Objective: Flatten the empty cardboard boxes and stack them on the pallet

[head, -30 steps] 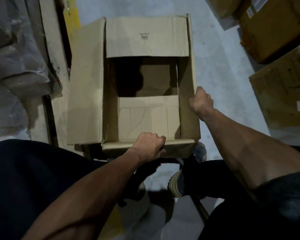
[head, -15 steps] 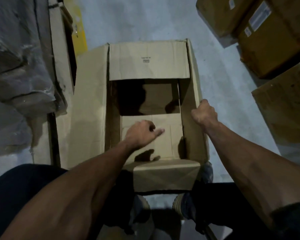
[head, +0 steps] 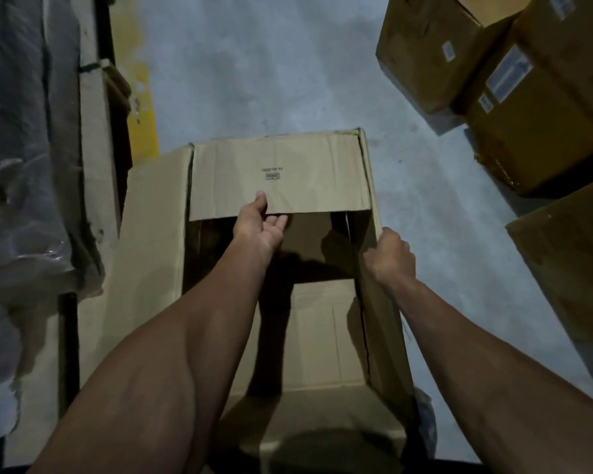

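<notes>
An empty brown cardboard box point(head: 154, 268) stands open on the grey floor in front of me, its flaps spread. My left hand point(head: 259, 222) reaches across the opening and pinches the near edge of the far flap point(head: 281, 176), thumb on top and fingers underneath. My right hand point(head: 389, 258) grips the top edge of the box's right wall point(head: 380, 319). The left flap lies folded outward. Inside, one bottom flap shows pale and the rest is in shadow.
Several closed, labelled cartons point(head: 514, 80) are stacked at the upper right, another point(head: 572, 268) at the right edge. Plastic-wrapped goods point(head: 18, 148) and flat cardboard point(head: 93, 131) stand along the left. A yellow floor line point(head: 137, 97) runs behind. Bare concrete point(head: 271, 63) lies beyond the box.
My left hand left the near flap, crossed the opening and took hold of the far flap. The right hand kept its grip on the right wall. The view shifted forward over the box.
</notes>
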`<state>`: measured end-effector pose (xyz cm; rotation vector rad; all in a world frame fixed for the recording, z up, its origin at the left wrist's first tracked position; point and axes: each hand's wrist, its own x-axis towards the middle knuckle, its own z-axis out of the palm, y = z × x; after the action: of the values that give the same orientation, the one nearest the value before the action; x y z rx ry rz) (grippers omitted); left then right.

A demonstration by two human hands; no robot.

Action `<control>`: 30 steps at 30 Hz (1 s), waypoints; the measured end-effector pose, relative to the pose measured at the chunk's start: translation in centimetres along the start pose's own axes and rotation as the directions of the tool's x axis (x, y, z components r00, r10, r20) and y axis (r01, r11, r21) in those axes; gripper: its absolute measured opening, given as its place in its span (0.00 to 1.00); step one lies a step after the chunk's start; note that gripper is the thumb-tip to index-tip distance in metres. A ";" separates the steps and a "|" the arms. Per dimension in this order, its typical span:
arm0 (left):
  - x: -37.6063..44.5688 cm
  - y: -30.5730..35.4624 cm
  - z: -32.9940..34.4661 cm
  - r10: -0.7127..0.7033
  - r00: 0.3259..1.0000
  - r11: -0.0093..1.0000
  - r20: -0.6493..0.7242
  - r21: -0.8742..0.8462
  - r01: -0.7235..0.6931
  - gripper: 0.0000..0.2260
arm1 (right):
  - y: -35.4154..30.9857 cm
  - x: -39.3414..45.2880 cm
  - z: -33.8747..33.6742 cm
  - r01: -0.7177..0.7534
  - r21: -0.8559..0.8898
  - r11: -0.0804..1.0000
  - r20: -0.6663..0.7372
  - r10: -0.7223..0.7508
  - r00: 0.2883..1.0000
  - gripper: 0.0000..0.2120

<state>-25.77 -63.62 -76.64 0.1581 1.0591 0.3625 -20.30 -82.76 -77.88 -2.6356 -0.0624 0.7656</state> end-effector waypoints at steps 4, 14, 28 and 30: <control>-1.2 1.1 0.5 0.047 0.999 0.998 0.003 0.032 -0.047 0.03 | -0.3 -0.9 -0.6 0.028 -0.061 0.998 0.012 -0.027 1.000 0.12; -0.9 5.3 8.1 0.341 0.896 0.811 0.283 0.394 -0.433 0.31 | -0.5 -1.7 0.3 -0.008 -0.110 0.994 -0.034 0.004 0.999 0.14; 8.9 5.5 11.1 0.084 0.781 -0.884 0.619 0.408 -0.229 0.22 | -0.6 -0.9 1.1 -0.036 -0.098 0.995 -0.035 0.033 0.999 0.17; 9.6 5.4 11.1 0.068 0.794 -0.908 0.604 0.368 -0.202 0.21 | -0.7 -0.9 1.0 -0.037 -0.106 0.994 -0.029 0.034 0.999 0.18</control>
<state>-13.02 -54.59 -77.56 2.8880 0.6322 -0.4822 -21.57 -81.92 -77.95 -2.7542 -0.0498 0.7574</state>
